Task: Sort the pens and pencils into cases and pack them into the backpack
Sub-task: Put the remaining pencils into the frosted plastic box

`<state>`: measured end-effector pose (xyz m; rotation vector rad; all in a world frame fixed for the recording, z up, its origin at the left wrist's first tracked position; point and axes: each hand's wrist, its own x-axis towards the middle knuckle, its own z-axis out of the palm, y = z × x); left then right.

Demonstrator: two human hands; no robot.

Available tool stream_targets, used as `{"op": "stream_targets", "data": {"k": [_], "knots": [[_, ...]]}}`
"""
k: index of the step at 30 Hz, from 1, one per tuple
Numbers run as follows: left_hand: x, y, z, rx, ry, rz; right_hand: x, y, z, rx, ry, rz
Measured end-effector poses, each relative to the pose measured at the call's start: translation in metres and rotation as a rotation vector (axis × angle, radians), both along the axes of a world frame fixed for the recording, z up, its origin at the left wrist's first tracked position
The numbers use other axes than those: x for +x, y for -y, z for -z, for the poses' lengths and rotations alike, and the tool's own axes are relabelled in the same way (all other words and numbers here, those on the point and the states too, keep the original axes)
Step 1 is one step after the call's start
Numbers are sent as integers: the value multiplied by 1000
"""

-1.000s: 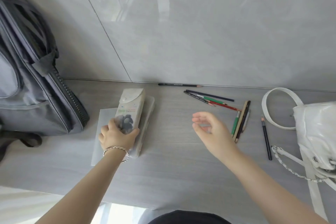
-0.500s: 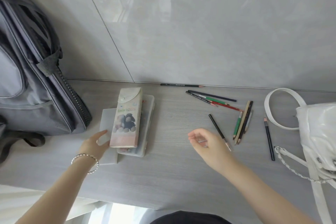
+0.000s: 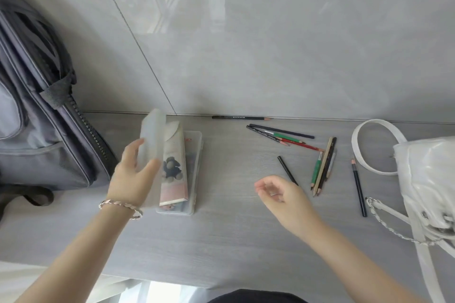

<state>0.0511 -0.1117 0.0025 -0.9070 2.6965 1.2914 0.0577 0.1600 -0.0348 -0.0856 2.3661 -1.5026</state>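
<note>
A frosted case (image 3: 151, 138) tilts up off the counter (image 3: 234, 229) beside two stacked cases (image 3: 173, 170), gripped by the left hand (image 3: 130, 174). The right hand (image 3: 278, 194) hovers loosely curled, apparently empty, near loose pencils (image 3: 322, 167). Opening the case level should ease loading.

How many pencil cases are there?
3: frosted case in the left hand, printed case beside it, clear case under that. The backpack could hide more.

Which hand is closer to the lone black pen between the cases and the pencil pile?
Right. The right hand is at the near end of the black pen; the left hand is far left, gripping the frosted case.
</note>
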Motion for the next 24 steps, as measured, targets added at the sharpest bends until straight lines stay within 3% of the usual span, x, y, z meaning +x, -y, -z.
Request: {"op": "stream_targets", "data": {"k": [5, 7, 16, 21, 24], "knots": [[11, -73, -15, 28, 55, 508, -6, 11, -20, -345, 149, 142], [15, -104, -10, 112, 68, 597, -6, 11, -26, -449, 201, 131], [23, -141, 8, 607, 99, 450, 7, 5, -22, -554, 152, 326], [23, -127, 14, 1020, 132, 274, 9, -5, 1, -670, 394, 380], [24, -122, 19, 1193, 229, 180, 6, -15, 15, -586, 461, 381]]}}
